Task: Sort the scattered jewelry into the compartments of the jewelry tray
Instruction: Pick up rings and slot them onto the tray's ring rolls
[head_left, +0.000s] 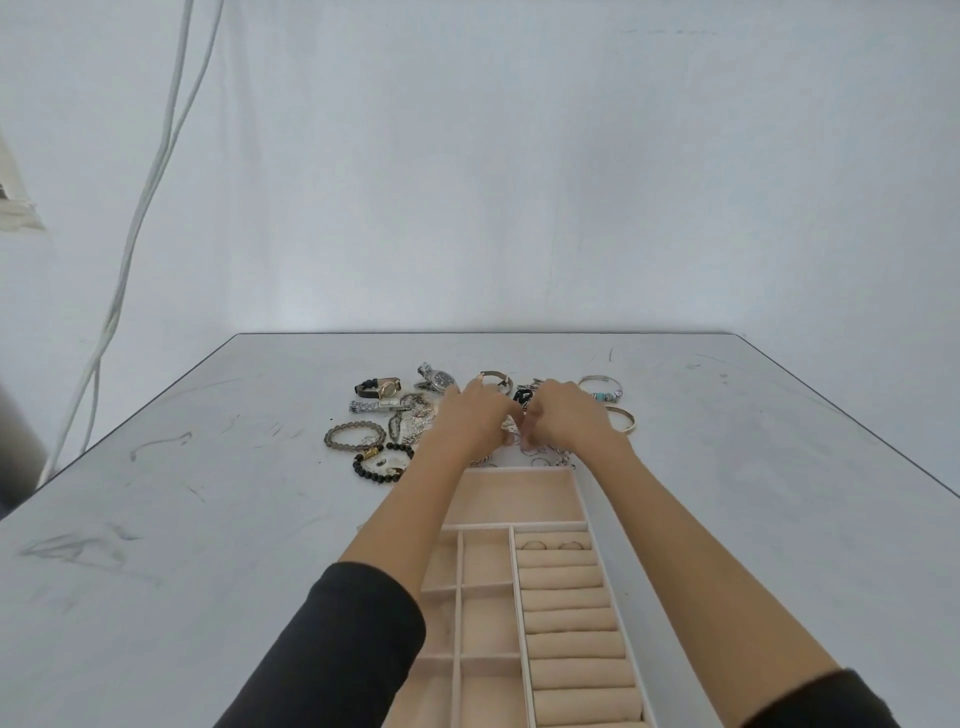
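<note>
Head view: my left grip (470, 415) and my right grip (569, 415) are close together over the jewelry pile (415, 415) on the grey counter (208, 519), just beyond the far end of the tray (519, 496). The fingers of both curl down toward a silvery tangle (510, 427) between them; whether either is clamped on it I cannot tell. Left of them lie a watch (387, 387), a smoky bead bracelet (353, 435) and a black bead bracelet (382, 462); to the right, a bangle (621, 418). Two rings (535, 545) sit in the farthest ring slot on the tray's right side
</note>
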